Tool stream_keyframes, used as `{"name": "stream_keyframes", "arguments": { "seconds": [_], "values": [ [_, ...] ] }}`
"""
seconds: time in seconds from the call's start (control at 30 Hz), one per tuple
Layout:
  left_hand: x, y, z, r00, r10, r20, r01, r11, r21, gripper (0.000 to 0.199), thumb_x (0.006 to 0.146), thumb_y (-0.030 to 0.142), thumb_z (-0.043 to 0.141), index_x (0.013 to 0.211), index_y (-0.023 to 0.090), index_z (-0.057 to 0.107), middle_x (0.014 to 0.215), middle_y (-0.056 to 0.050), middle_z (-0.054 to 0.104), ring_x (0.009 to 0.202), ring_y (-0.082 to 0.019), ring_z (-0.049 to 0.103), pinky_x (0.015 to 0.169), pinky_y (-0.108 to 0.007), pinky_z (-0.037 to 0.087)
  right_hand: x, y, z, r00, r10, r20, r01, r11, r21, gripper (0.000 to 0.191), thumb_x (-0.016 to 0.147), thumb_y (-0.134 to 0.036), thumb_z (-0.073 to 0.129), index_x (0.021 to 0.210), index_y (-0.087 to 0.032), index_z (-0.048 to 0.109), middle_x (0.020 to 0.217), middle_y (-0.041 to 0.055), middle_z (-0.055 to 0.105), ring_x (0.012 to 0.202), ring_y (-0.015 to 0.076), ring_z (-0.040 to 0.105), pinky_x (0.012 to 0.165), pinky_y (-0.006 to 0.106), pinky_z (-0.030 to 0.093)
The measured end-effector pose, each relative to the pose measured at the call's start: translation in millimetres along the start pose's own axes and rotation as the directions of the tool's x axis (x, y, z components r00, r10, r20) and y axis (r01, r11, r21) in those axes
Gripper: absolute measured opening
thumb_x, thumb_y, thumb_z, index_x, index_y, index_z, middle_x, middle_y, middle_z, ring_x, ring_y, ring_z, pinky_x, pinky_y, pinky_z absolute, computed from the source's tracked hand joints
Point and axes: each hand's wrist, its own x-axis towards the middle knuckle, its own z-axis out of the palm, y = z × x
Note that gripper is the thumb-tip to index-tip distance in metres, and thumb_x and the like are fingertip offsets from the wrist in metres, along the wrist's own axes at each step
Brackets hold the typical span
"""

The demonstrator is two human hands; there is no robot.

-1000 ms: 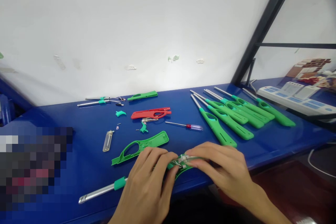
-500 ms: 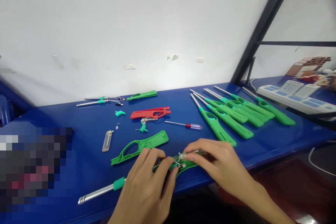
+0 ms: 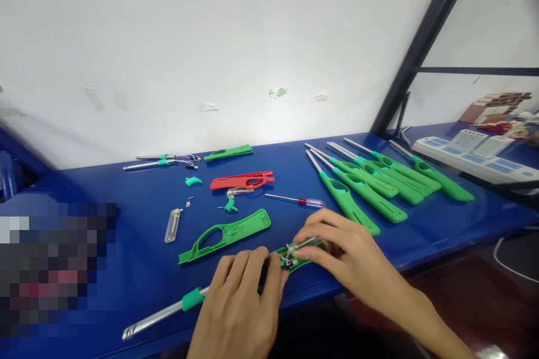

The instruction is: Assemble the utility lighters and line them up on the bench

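My left hand (image 3: 242, 297) is closed around the front part of a green lighter shell half (image 3: 297, 265) at the table's front edge. From under that hand a metal tube (image 3: 158, 317) with a teal collar (image 3: 192, 298) sticks out to the left. Between finger and thumb, my right hand (image 3: 341, 247) pinches a clear fuel tank (image 3: 307, 243) at the handle part of the same shell. White wires and a small black part show between the two hands. Another green shell half (image 3: 246, 226) lies open side up just behind them.
A red shell (image 3: 242, 180), a screwdriver (image 3: 311, 202), a spare clear tank (image 3: 173, 225) and teal triggers (image 3: 230, 204) lie behind. Several green lighters (image 3: 349, 207) are at the right, two wired tubes (image 3: 147, 165) back left, a power strip (image 3: 480, 157) far right.
My left hand has moved slightly right and its fingers have drawn together over the shell. The metal tube's tip has dipped toward me. The clear tank now lies lower, along the shell.
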Motion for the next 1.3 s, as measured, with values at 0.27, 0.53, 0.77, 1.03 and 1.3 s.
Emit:
{"name": "stream_keyframes", "arguments": {
  "seconds": [0.27, 0.53, 0.77, 1.03, 1.3],
  "values": [
    [-4.5, 1.6, -0.9, 0.997, -0.04, 0.069, 0.039, 0.999, 0.011, 0.032, 0.114, 0.02, 0.045, 0.132, 0.01, 0.069, 0.116, -0.015, 0.074, 0.098, -0.03, 0.073, 0.079, -0.043, 0.06, -0.1, 5.0, -7.5, 0.987, 0.099, 0.123, -0.107, 0.992, 0.065, 0.016, 0.103, -0.033, 0.074, 0.116, -0.033, 0.084, 0.101, -0.0005, 0.068, 0.063, 0.0097, 0.051, 0.057, 0.025, 0.043],
    [-5.3, -4.5, -6.6, 0.985, -0.088, 0.146, 0.104, 0.989, -0.104, 0.033, 0.112, 0.016, 0.047, 0.138, 0.014, 0.066, 0.119, -0.012, 0.07, 0.104, -0.03, 0.071, 0.087, -0.044, 0.061, 0.8, 0.2, -8.1, 0.972, 0.169, 0.163, -0.179, 0.983, 0.051, 0.021, 0.105, -0.039, 0.071, 0.121, -0.036, 0.084, 0.105, -0.0006, 0.07, 0.066, 0.0099, 0.053, 0.059, 0.026, 0.041],
    [-4.1, -8.5, -5.3, 0.979, -0.106, 0.173, 0.138, 0.972, -0.188, 0.031, 0.109, 0.016, 0.052, 0.138, 0.015, 0.063, 0.117, -0.011, 0.067, 0.101, -0.029, 0.068, 0.085, -0.045, 0.061, 0.3, 2.3, -6.4, 0.974, 0.148, 0.17, -0.16, 0.986, 0.054, 0.022, 0.105, -0.042, 0.071, 0.124, -0.04, 0.083, 0.106, -0.0015, 0.07, 0.071, 0.0103, 0.058, 0.061, 0.026, 0.043],
    [-1.8, -10.3, -6.7, 0.965, -0.119, 0.235, 0.18, 0.95, -0.255, 0.03, 0.109, 0.017, 0.053, 0.137, 0.022, 0.062, 0.113, -0.008, 0.066, 0.098, -0.028, 0.066, 0.086, -0.046, 0.059, 0.4, 0.4, -7.9, 0.981, 0.108, 0.161, -0.11, 0.994, 0.008, 0.024, 0.107, -0.038, 0.068, 0.126, -0.041, 0.082, 0.108, -0.0014, 0.069, 0.074, 0.0105, 0.061, 0.068, 0.026, 0.047],
    [-0.3, -10.4, -5.3, 0.959, -0.117, 0.258, 0.185, 0.949, -0.255, 0.032, 0.109, 0.017, 0.053, 0.139, 0.024, 0.061, 0.113, -0.009, 0.063, 0.097, -0.029, 0.065, 0.083, -0.05, 0.06, -0.9, 3.6, -6.5, 0.979, 0.111, 0.171, -0.117, 0.993, 0.025, 0.024, 0.106, -0.044, 0.069, 0.126, -0.04, 0.082, 0.104, 0.0004, 0.067, 0.081, 0.013, 0.064, 0.067, 0.026, 0.048]
  ]
}}
